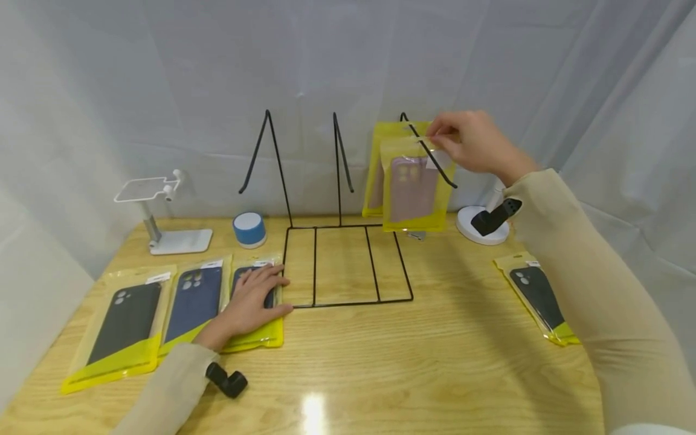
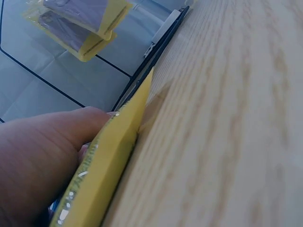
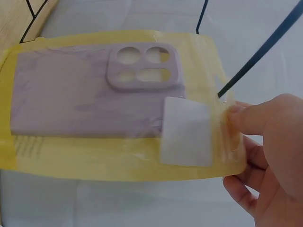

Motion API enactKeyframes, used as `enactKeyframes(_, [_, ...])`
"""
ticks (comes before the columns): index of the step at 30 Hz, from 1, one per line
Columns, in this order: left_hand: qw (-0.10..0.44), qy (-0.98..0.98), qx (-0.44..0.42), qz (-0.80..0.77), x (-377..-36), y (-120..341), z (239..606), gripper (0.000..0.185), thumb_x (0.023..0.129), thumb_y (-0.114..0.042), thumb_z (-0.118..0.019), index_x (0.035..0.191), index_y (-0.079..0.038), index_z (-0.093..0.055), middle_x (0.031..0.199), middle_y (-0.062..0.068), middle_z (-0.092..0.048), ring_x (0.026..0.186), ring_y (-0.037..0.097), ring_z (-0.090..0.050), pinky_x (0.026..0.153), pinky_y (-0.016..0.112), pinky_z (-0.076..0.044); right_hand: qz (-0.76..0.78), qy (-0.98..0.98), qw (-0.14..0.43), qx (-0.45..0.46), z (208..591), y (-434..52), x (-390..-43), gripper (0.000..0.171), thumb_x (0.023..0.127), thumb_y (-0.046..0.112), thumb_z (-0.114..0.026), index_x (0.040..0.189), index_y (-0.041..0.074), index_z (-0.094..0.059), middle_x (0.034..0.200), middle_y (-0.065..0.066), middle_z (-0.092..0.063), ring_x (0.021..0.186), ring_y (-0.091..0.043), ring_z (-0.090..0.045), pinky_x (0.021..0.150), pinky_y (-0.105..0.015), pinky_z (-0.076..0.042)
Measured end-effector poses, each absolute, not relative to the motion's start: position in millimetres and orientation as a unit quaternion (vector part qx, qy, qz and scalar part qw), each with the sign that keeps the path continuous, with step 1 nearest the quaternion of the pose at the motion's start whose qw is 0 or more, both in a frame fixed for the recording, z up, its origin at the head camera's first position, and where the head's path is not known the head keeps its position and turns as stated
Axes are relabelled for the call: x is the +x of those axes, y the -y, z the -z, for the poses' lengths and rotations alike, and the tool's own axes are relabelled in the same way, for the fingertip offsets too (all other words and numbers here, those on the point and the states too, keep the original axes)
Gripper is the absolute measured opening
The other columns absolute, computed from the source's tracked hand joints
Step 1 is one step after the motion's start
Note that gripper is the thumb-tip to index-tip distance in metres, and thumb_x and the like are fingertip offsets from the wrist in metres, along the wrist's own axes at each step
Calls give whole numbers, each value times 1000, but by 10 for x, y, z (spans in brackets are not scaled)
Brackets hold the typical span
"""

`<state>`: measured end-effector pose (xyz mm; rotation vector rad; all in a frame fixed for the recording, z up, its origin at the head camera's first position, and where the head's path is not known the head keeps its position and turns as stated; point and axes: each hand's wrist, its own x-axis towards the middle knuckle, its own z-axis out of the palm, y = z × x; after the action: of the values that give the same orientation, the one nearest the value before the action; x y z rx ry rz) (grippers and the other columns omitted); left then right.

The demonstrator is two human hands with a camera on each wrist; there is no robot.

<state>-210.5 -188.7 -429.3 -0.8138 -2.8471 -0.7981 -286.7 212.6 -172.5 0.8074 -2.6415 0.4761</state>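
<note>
My right hand [image 1: 470,142] pinches the top edge of a clear-and-yellow bag with a lilac phone case [image 1: 413,193] in it. The black wire rack's right-hand prong passes through the hang hole of this bag, as the right wrist view shows. Just behind it hangs a second yellow-edged bag [image 1: 374,187] on the same prong, mostly hidden. With fingers spread, my left hand [image 1: 247,308] rests on a bagged dark phone case [image 1: 269,337] lying left of the rack [image 1: 348,303]. In the left wrist view the thumb touches that yellow bag [image 2: 111,161] along its side.
Two more bagged cases, dark blue [image 1: 193,302] and black [image 1: 125,320], lie at the left. Another bagged black case [image 1: 538,296] lies at the right. A white phone stand [image 1: 182,240], a blue-and-white cylinder [image 1: 249,230] and a white round base [image 1: 467,226] stand farther back.
</note>
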Motion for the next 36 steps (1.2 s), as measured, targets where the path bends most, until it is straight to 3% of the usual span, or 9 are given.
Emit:
enactKeyframes(8, [35,925,-270,263,-2122,1860,4303,48,87,-35,-69,125,-6,-60,150,19,-39,141,41,-25,111,64,-11,-157,924,194,290,1687,-2160,-2853,17,97,6,-53,104,0,-66,92,-16,-67,78,-24,-57,70,-34,-43])
enactKeyframes(21, [37,928,-266,258,-2115,1940,4323,49,88,-35,-68,126,-5,-60,150,19,-39,141,42,-26,110,66,-12,-160,922,208,286,1673,-2207,-2864,19,97,3,-49,102,-4,-66,98,-21,-61,84,-31,-55,74,-41,-43])
enactKeyframes(28, [46,930,-259,258,-2123,1943,4334,48,87,-33,-69,125,-6,-61,149,19,-40,140,42,-26,110,66,-12,-176,909,242,291,1741,-2397,-2843,19,96,1,-48,103,-6,-64,96,-21,-59,80,-30,-54,68,-27,-40])
enactKeyframes(36, [38,929,-257,262,-2102,1934,4324,48,88,-35,-68,126,-6,-60,150,18,-39,141,41,-25,110,66,-12,-143,933,213,252,1779,-2718,-2733,19,97,4,-50,111,-6,-58,96,-20,-60,80,-27,-54,63,-20,-38])
